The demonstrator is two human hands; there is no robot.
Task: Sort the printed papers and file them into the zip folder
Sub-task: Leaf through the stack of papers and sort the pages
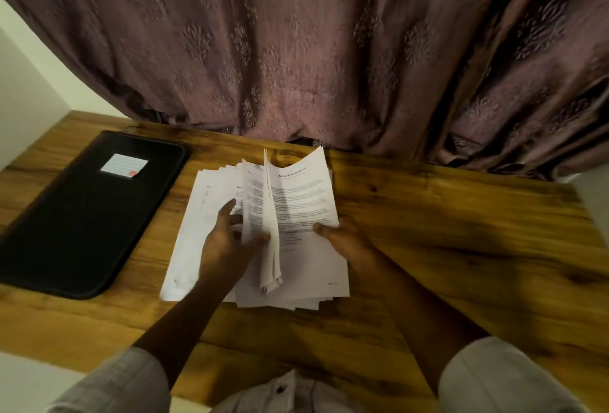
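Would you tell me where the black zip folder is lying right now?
In the head view the zip folder lies flat on the left part of the wooden table, just left of the printed papers.

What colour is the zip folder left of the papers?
The zip folder is black, with a white label; the head view shows it.

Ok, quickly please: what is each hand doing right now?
Left hand: pinches the lifted sheets.
Right hand: pinches the raised printed sheet by its edge.
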